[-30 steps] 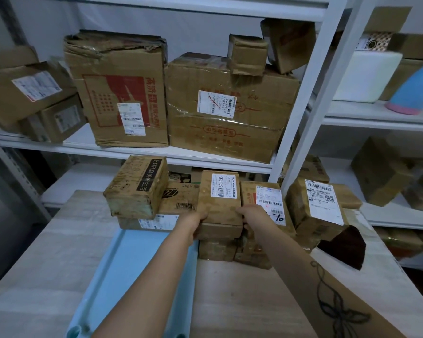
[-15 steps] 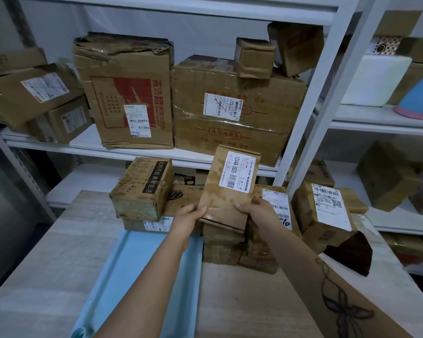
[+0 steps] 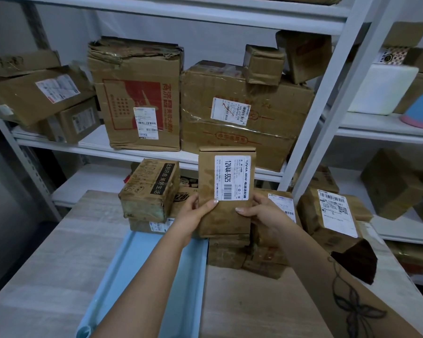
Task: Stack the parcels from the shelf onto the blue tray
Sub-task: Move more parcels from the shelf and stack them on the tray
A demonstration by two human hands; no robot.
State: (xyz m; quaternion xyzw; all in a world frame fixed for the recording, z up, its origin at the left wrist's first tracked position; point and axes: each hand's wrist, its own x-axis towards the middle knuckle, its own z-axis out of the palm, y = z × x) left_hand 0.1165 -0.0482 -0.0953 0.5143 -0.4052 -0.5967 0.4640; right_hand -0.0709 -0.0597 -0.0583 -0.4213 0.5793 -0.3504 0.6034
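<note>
The fingers (image 3: 209, 204) of the left hand (image 3: 191, 215) pinch the lower left edge of a brown parcel (image 3: 226, 215), thumb laid flat on its front and the other fingers behind it. The right hand (image 3: 264, 213) grips the lower right edge the same way, thumb on the front. Between them the parcel stands upright with its white label (image 3: 232, 178), printed "12V4A-5525", facing the camera. It is held in the air over the far side of the table (image 3: 47, 264), just above the far right corner of the blue tray (image 3: 137, 276).

The tray lies lengthwise on the table, running from the near edge towards the far edge. Under the held parcel, on the table just right of the tray, sits a low stack of worn brown parcels (image 3: 227, 256). At the tray's far end a flat box (image 3: 149, 225) carries a squarish box with a black strip of characters (image 3: 149, 189); whether the flat box rests on the tray or the table cannot be told. Towards the table's right edge a tilted parcel with a large white label (image 3: 332, 215) leans beside a dark brown piece (image 3: 355, 261).

Beyond the far edge stands the white shelf (image 3: 95, 148), holding a tall red-printed carton (image 3: 137, 98) and a wide taped carton (image 3: 244, 118) touching side by side.
</note>
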